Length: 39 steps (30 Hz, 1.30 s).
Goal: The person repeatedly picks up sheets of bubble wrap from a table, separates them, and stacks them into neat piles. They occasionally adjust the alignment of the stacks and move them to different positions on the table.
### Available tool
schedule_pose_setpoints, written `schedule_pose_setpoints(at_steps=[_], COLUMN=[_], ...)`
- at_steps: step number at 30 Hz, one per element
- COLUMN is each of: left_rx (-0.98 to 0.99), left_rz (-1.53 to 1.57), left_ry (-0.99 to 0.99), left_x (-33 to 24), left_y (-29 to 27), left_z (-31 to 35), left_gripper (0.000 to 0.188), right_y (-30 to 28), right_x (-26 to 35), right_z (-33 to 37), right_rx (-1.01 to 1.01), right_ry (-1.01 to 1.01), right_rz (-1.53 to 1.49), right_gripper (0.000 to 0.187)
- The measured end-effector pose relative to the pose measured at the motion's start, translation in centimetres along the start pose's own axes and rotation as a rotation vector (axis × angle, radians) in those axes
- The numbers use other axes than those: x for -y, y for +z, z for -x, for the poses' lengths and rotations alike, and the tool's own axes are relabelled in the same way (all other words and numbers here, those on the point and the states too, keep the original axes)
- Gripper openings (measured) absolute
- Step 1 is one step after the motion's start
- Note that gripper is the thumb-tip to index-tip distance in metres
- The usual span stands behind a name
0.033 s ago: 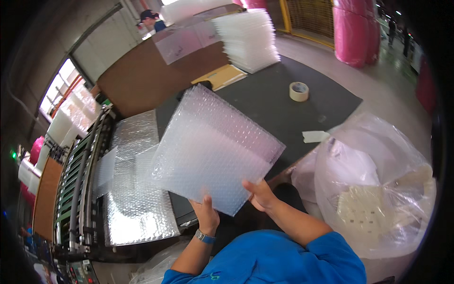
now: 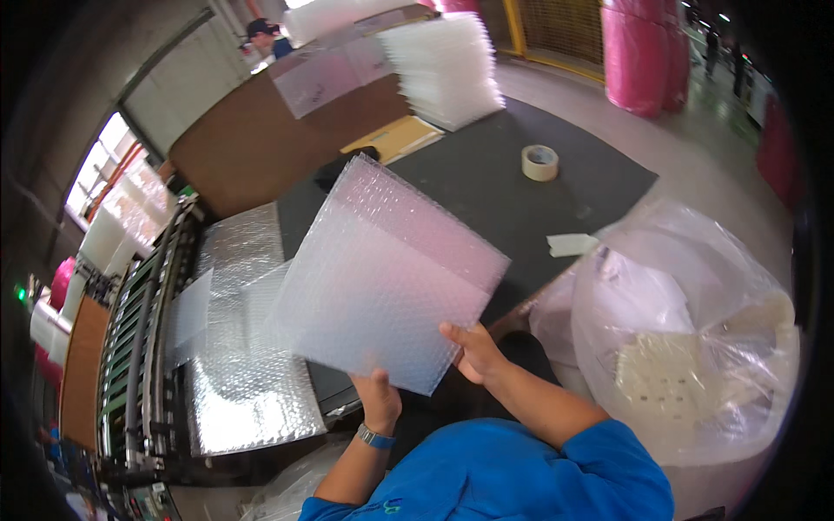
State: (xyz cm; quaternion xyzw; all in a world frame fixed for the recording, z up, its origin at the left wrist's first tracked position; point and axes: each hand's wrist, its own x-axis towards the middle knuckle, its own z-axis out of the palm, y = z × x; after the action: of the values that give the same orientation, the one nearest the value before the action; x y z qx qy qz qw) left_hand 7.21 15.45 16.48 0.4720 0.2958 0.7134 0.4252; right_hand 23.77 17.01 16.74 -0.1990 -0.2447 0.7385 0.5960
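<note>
Both my hands hold translucent bubble wrap (image 2: 382,269) tilted up over the dark tabletop, with layered edges along its top side. My left hand (image 2: 378,401) grips its lower edge, thumb on the near face and fingers hidden behind. At the lower right corner my right hand (image 2: 475,352) pinches it the same way. To the left, a silvery bubble sheet (image 2: 252,408) lies flat beside a machine with rollers (image 2: 139,347). Smaller translucent bubble pieces (image 2: 262,304) rest on that sheet, partly behind the held wrap.
On the dark table (image 2: 599,174) are a tape roll (image 2: 539,162), a white scrap (image 2: 571,245), brown envelopes (image 2: 393,139) and a tall bubble wrap stack (image 2: 445,74). A large clear plastic bag (image 2: 695,347) stands at right. Pink wrapped rolls (image 2: 638,56) stand behind; a person (image 2: 265,42) is far left.
The view has shifted slightly, so the table and its things sit a little further left. The bubble wrap has tilted slightly; both hands keep their grip.
</note>
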Motion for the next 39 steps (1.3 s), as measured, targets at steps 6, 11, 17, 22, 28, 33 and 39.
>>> schedule_pose_setpoints(at_steps=[6,11,17,22,28,33,39], left_rx=[0.213,-0.096,-0.175,-0.244,-0.301,-0.409,0.170], left_rz=[-0.053,-0.051,-0.220,-0.341,-0.369,-0.222,0.142], left_ry=[-0.167,-0.110,0.028,0.039,0.082,0.238,-0.233], left_x=[-3.5,-3.7,-4.8,-6.2,-9.8,-16.1,-31.5], left_y=[-0.1,-1.6,-6.0,-8.1,-9.0,-12.6,-22.1], left_z=[1.0,0.8,-1.6,-1.2,0.6,1.3,8.6], left_gripper=[0.054,0.043,0.031,0.020,0.016,0.048,0.055], right_y=[-4.7,-7.6,-14.5,-21.1,-19.1,-13.3,-8.3], right_x=[1.0,4.0,16.7,18.0,7.1,7.4,8.1], right_z=[2.4,5.3,11.4,15.9,11.4,4.8,-5.7], right_rx=[-0.046,-0.143,-0.506,-0.848,-0.991,-0.467,-0.092], right_ry=[0.192,-0.066,-0.666,-0.996,-0.270,-0.565,-0.574], right_rz=[-0.283,-0.172,-0.178,-0.142,0.005,1.013,1.245], right_gripper=[0.051,0.046,0.042,0.045,0.043,0.035,0.034])
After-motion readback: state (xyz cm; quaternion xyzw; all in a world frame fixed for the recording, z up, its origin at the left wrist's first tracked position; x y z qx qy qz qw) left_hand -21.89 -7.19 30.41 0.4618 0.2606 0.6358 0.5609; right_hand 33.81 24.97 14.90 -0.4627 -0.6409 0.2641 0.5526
